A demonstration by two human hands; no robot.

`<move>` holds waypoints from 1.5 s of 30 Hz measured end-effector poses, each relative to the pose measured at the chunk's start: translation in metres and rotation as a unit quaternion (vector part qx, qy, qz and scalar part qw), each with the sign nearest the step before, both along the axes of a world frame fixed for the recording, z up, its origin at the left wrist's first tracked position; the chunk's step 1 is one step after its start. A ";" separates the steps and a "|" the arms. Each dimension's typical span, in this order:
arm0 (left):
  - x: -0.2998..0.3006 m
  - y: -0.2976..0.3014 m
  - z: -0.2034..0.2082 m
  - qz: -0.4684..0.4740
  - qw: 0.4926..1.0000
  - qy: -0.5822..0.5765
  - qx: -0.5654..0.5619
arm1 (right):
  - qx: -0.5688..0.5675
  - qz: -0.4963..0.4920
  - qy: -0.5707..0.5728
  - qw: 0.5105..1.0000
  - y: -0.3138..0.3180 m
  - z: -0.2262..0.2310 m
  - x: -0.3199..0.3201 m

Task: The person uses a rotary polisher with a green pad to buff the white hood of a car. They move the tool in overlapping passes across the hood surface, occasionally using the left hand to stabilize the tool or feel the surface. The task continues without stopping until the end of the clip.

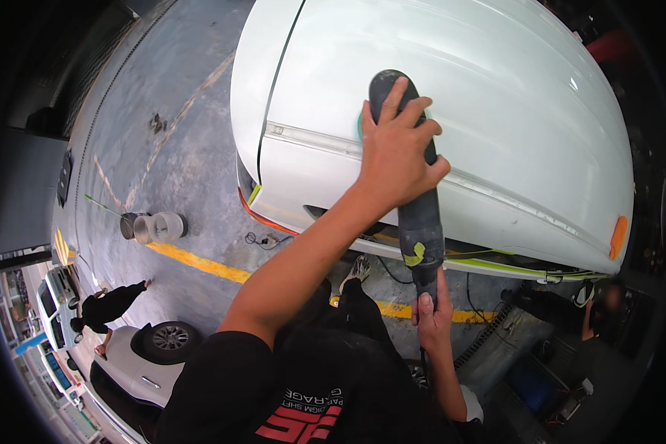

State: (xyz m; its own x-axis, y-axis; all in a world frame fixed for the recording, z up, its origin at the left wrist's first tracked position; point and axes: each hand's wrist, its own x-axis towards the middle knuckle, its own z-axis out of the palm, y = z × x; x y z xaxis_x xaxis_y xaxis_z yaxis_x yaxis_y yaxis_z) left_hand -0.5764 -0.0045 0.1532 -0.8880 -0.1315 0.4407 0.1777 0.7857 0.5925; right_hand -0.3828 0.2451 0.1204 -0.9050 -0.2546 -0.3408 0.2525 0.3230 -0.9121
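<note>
A black power polisher (419, 222) lies along the white car roof (488, 111), with the edge of a green pad (360, 124) showing under its head. My left hand (399, 148) grips the polisher's head from above, fingers spread over the housing. Farther back, my right hand (434, 314) is wrapped round the narrow rear end of the polisher, near its cord. A torn scrap of yellow-green tape (414, 255) sticks to the tool's body. The pad's contact with the roof is mostly hidden.
An orange cloth (619, 237) lies at the roof's right edge. Buckets (159, 226) stand on the floor at left, beyond a yellow line (200, 263). Cords (477, 303) trail below the car. One person (111, 305) is by a silver car; another (562, 305) is at right.
</note>
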 end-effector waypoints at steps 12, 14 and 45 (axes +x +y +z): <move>0.031 -0.203 -0.015 0.126 0.990 0.003 -0.068 | 0.072 0.199 0.094 0.973 -0.165 0.012 -0.048; 0.030 -0.218 -0.013 0.121 0.990 0.003 -0.069 | 0.064 0.202 0.085 0.974 -0.178 0.018 -0.048; -0.116 0.215 0.036 -0.220 0.972 -0.046 -0.064 | -0.018 -0.241 0.034 0.970 0.081 0.050 -0.036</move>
State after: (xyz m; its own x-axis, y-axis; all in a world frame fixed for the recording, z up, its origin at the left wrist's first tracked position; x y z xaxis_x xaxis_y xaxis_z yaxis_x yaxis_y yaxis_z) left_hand -0.6927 0.2105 0.1889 -0.8824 0.3209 0.3441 0.4640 0.7146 0.5235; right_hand -0.4185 0.3265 0.1702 -0.9417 0.1938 -0.2750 0.3054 0.1495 -0.9404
